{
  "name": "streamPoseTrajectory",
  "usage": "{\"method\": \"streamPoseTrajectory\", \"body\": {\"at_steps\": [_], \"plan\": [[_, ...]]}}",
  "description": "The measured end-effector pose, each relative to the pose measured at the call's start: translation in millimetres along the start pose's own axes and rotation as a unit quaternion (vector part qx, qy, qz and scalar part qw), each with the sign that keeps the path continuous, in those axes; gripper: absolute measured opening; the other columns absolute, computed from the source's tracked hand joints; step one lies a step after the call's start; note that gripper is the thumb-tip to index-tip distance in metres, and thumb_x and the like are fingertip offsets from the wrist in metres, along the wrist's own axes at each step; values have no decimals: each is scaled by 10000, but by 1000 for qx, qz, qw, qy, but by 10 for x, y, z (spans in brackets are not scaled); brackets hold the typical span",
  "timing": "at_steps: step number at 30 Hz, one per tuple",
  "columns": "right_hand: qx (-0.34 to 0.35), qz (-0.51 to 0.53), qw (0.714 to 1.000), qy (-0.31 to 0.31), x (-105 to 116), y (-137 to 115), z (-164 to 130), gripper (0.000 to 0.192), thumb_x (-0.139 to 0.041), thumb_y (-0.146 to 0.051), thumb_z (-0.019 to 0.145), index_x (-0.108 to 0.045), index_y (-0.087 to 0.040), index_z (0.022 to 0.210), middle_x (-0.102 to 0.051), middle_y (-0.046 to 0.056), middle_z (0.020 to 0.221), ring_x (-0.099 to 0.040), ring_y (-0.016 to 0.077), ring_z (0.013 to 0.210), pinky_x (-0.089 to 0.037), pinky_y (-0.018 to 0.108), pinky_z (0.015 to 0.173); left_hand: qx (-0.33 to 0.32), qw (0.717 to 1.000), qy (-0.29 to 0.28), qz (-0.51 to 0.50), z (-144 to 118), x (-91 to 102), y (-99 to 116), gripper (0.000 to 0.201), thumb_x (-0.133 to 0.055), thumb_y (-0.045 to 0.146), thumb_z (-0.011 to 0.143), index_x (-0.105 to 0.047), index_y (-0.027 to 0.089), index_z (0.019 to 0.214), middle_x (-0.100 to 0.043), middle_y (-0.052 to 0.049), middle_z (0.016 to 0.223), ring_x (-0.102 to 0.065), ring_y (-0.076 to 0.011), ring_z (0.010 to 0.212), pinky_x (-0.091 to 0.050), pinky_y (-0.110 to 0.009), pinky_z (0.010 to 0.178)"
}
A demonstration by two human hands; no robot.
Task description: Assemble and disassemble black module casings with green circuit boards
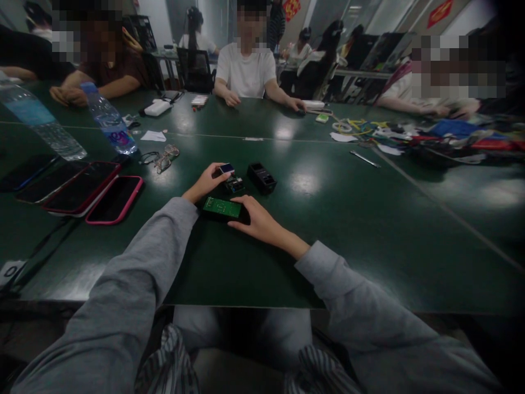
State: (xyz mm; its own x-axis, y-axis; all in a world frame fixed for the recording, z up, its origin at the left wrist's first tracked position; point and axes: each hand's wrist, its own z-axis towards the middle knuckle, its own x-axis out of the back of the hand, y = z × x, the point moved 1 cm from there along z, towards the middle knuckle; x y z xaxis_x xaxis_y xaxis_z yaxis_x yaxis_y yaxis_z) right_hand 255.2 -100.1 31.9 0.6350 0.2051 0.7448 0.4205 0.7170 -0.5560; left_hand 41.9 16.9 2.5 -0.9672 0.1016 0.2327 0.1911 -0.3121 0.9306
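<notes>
My left hand [206, 181] pinches a small module with a dark blue screen [227, 168] and a pale edge. Right below that screen lies a small circuit board with raised parts [234, 185]; I cannot tell if the two are joined. Closer to me, my right hand [257, 220] has thumb and fingers around the right end of a green circuit board [222, 207], which sits in or on a black casing [219, 218]. A black open-topped housing [262, 178] with compartments lies just beyond, touched by neither hand.
Several phones [115, 200] and two water bottles [109, 117] stand at the left, with eyeglasses [166, 160] nearer the middle. A metal tool [365, 158] and a heap of cables [410, 137] are at the right. People sit across the green table [369, 219].
</notes>
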Motion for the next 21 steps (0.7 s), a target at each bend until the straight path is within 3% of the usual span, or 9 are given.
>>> {"method": "streamPoseTrajectory", "body": {"at_steps": [5,11,16,21], "plan": [[-3,3,1000,10,3,-20,-25,507,-662,-361,868,-443,-208,1299,-577,106,1236,-597,244,1100,-521,437,950,-5,1000,0,7,1,8,3,461,-695,375,792,-551,177,1182,-650,-115,1228,-605,-236,1167,-425,-461,1076],[-14,-46,997,67,42,80,7,495,-641,-276,836,-436,-212,1282,-568,109,1217,-587,258,1128,-507,453,969,-21,999,9,28,-6,19,-6,488,-688,416,793,-551,177,1196,-635,-120,1242,-593,-244,1179,-429,-460,1070],[-35,-114,989,92,81,169,27,492,-622,-206,800,-457,-216,1263,-554,117,1222,-551,289,1160,-493,490,958,-27,995,71,57,2,62,-78,458,-669,414,816,-548,195,1200,-635,-112,1229,-601,-233,1152,-447,-442,1048],[-8,-84,993,76,82,125,0,511,-615,-238,848,-433,-213,1325,-525,124,1268,-526,278,1195,-483,487,992,-19,989,132,62,50,129,-184,454,-632,328,838,-510,195,1255,-597,-124,1292,-589,-224,1170,-427,-440,1070]]}}
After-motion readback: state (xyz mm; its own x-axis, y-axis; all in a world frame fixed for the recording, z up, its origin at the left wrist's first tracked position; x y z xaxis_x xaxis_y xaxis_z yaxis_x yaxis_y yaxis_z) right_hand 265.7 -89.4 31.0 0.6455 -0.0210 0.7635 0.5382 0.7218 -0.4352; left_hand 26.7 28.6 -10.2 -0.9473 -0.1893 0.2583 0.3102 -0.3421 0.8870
